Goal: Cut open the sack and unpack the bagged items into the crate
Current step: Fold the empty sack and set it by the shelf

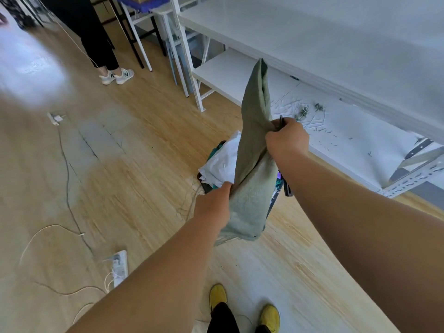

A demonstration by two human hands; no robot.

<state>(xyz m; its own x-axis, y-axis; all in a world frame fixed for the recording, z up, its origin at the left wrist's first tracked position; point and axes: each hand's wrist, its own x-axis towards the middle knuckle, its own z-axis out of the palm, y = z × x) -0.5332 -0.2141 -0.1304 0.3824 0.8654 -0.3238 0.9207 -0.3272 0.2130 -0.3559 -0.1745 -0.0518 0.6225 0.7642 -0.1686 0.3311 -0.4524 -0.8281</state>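
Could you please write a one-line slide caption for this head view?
Both hands, left and right, hold the limp green woven sack above the dark crate of white bagged items.

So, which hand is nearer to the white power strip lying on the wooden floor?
Left. The left hand grips the green woven sack on the side toward the white power strip; the right hand holds the sack higher, farther away.

Both hands hold a limp green sack [252, 164] above a dark crate [276, 200] on the wooden floor [144, 140]. The right hand [287, 138] grips its upper fold; the left hand [213, 205] grips lower down. White bagged items [221, 164] fill the crate. White shelving [336, 68] stands beside it.
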